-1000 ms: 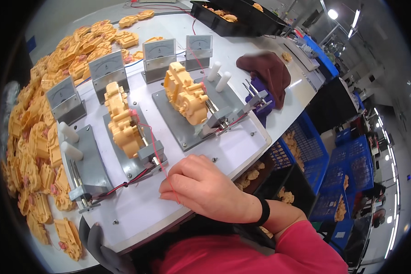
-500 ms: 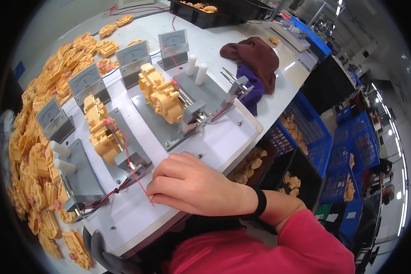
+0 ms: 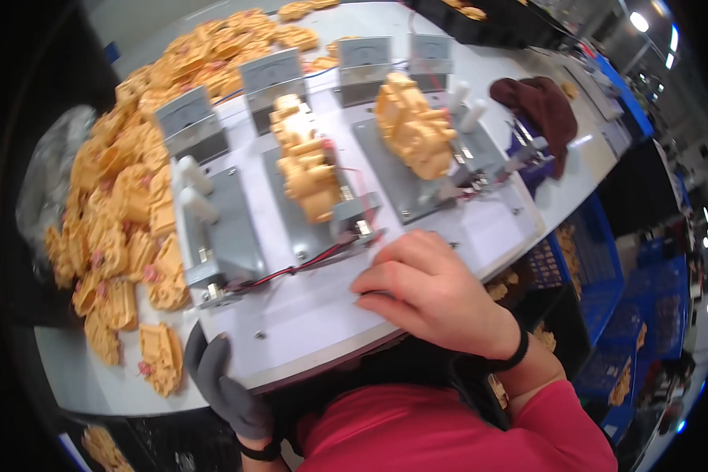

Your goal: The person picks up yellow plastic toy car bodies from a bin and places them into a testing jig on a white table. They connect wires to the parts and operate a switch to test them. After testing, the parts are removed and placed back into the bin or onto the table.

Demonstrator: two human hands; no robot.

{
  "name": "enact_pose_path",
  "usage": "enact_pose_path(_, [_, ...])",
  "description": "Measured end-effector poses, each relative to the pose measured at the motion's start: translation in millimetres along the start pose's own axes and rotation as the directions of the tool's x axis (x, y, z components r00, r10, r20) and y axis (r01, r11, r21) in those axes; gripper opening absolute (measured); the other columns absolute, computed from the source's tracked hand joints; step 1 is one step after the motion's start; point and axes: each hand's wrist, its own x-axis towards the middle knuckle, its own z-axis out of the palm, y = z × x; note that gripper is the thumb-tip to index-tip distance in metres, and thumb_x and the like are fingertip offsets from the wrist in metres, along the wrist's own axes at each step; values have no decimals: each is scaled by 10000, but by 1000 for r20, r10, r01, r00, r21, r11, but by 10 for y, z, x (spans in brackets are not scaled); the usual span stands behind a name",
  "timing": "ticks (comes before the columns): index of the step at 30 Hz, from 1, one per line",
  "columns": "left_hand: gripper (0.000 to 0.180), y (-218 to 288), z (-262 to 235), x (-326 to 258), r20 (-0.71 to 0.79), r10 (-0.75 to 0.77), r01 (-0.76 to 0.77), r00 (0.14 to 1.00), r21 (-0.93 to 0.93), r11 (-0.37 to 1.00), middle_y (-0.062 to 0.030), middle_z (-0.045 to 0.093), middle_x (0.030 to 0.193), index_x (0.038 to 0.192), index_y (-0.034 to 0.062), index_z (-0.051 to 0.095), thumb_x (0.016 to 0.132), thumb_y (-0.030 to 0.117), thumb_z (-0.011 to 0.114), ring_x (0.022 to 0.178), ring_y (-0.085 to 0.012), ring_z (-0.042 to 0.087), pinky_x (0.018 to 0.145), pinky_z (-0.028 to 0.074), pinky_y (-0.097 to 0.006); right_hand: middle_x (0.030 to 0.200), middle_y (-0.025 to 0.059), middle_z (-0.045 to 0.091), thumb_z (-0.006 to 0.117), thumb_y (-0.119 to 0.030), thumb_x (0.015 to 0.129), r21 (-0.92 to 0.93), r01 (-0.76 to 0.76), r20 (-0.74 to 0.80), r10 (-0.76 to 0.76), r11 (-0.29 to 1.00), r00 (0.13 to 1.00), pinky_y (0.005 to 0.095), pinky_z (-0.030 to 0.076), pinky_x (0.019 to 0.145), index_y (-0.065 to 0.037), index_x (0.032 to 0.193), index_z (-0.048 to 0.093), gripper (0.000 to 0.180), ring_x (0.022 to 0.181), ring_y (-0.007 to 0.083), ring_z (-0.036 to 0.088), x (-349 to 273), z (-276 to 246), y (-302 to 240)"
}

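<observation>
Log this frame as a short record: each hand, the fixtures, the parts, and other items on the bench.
Right hand: bare, palm down on the white bench top, black wristband.
Left hand: in a grey glove, gripping the bench's near edge.
Fixtures: three grey metal plates; left plate empty, middle and right each carry a part.
Loaded parts: yellow moulded part on the middle plate, another on the right.
Loose parts: heap of yellow parts at left.
Meters: grey gauge boxes behind the plates.
Other: brown cloth at right.
</observation>
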Motion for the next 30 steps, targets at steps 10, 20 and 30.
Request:
enact_pose_path(10, [447, 27, -21, 27, 7, 30, -30, 1000, -37, 999, -259, 506, 1283, 1200, -12, 567, 1008, 328, 348, 1188, -374, 529, 1033, 402, -473, 885, 35, 594, 805, -107, 759, -35, -32, 40, 34, 999, 999, 351, 448, 785, -102, 935, 702, 204, 842, 239, 574, 1, -1, -38])
enact_pose_path(20, [427, 9, 9, 41, -1, 37, -37, 999, -36, 999, -283, 507, 1290, 1196, -16, 580, 1012, 296, 355, 1183, -389, 536, 1025, 412, -463, 866, 25, 584, 813, -97, 747, -57, -1, 42, 3, 998, 999, 349, 434, 760, -109, 918, 701, 205, 803, 230, 561, 2, -22, -11])
enact_pose_path(30, [299, -23, 23, 91, -4, 138, -138, 990, -96, 986, -286, 513, 1308, 1197, 9, 612, 946, 103, 480, 1173, -414, 564, 1000, 463, -461, 826, 64, 562, 808, -18, 657, -130, -36, -7, 36, 991, 999, 371, 439, 711, -78, 835, 687, 224, 790, 266, 553, -57, 56, -37])
